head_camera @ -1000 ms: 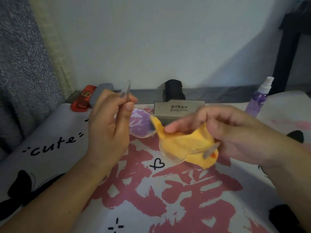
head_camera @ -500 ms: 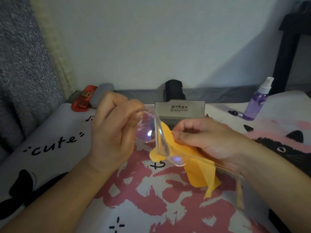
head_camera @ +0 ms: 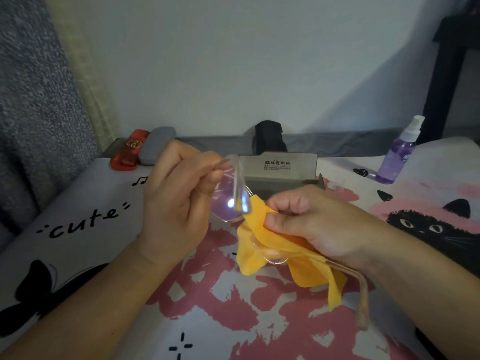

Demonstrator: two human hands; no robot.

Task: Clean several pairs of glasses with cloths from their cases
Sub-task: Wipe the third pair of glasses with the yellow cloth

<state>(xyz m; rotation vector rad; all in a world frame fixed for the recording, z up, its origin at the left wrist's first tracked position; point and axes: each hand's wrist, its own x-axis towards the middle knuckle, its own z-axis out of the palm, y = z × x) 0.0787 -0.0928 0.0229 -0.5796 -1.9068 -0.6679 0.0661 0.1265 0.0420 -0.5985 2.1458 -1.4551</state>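
A pair of clear-framed glasses (head_camera: pixel 228 203) is held in the air over the patterned surface. My left hand (head_camera: pixel 176 201) pinches the frame near one hinge, beside the left lens. My right hand (head_camera: pixel 309 224) presses a yellow cloth (head_camera: pixel 293 258) around the other lens, which shows only partly under the fabric. One temple arm (head_camera: pixel 362 294) hangs down past my right wrist. The cloth's loose end droops below my right hand.
A grey open glasses case (head_camera: pixel 278 167) stands just behind my hands, with a black case (head_camera: pixel 268 137) further back. A red case (head_camera: pixel 130 152) and a grey case (head_camera: pixel 157 145) lie at the back left. A purple spray bottle (head_camera: pixel 397 154) stands at the back right.
The glasses have turned in my hands and the temple arm now hangs by my right wrist. My right hand has gathered the yellow cloth more tightly around the lens.
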